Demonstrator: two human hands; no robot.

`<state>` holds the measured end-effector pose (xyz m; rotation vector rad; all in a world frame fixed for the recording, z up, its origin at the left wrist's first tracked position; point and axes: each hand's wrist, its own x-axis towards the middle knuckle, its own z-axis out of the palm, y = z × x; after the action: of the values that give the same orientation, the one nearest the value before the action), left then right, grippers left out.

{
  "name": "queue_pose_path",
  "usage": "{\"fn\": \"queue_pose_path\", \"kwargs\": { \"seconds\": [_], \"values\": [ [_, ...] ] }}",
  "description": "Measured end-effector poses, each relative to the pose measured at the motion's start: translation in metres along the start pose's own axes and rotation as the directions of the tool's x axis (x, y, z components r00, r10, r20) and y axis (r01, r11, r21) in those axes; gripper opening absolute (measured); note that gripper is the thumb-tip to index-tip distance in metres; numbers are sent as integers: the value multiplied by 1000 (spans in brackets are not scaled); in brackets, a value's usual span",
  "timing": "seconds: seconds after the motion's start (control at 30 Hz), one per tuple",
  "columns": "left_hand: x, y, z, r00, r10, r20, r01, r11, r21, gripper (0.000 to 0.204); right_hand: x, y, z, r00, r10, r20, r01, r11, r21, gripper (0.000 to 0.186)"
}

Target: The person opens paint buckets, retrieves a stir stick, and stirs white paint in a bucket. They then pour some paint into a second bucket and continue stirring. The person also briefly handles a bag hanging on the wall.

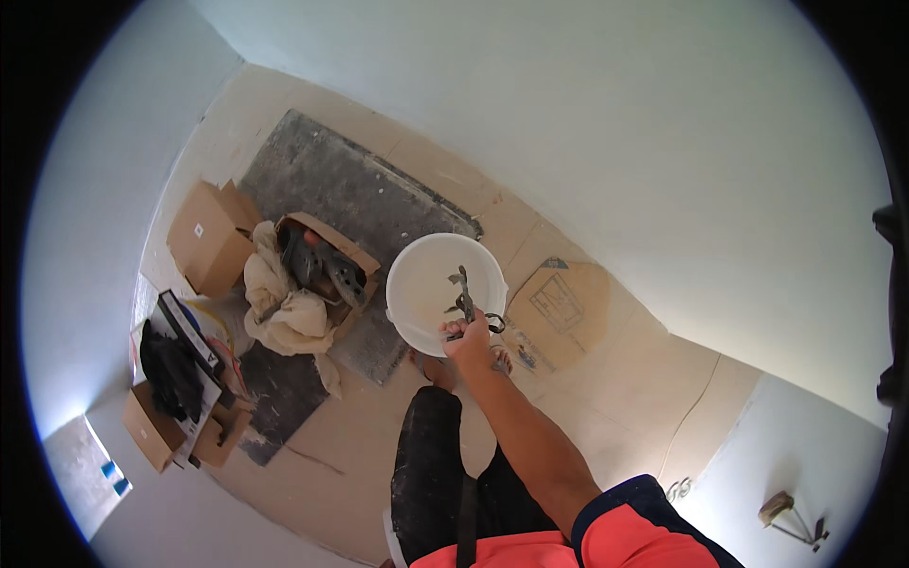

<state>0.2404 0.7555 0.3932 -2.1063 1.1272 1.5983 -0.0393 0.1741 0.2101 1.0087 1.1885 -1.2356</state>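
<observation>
While the right hand (468, 335) grips a dark tool (465, 295) in its fist, over the white bucket's (409, 275) 5 o'clock side, tip toward 12, steady wrist advised, tool clear of rim; left hand out of view, can't tell

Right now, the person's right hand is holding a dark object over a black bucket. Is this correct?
Not quite: the bucket is white, not black, as the head view shows. The right hand is indeed holding a dark object over it.
</observation>
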Motion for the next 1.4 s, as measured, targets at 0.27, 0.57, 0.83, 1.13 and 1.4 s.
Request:
{"fn": "queue_pose_path", "kwargs": {
  "seconds": [0.27, 0.57, 0.83, 1.13, 1.4],
  "values": [
    [14, -44, -79, 987, -148, 58, 130, 960, 250, 74, -37, -42, -26, 996, -38, -81, 30, 995, -96, 33],
    [-17, -72, -73, 985, -168, 29, 152, 943, 296, 66, -75, -112, -79, 981, -97, -169, 63, 979, -194, 28],
    [-50, -57, -36, 972, -176, 156, 172, 984, 43, 68, -115, -222, -125, 977, -131, -167, 79, 954, -289, 29],
    [-35, -68, -93, 881, -396, 259, 285, 880, 379, 69, -83, -306, -186, 958, -254, -134, 204, 931, -303, 33],
    [-41, -52, -175, 900, -435, 22, 382, 813, 439, 66, -28, -333, -222, 949, -254, -187, 209, 950, -232, 30]
  ]
}}
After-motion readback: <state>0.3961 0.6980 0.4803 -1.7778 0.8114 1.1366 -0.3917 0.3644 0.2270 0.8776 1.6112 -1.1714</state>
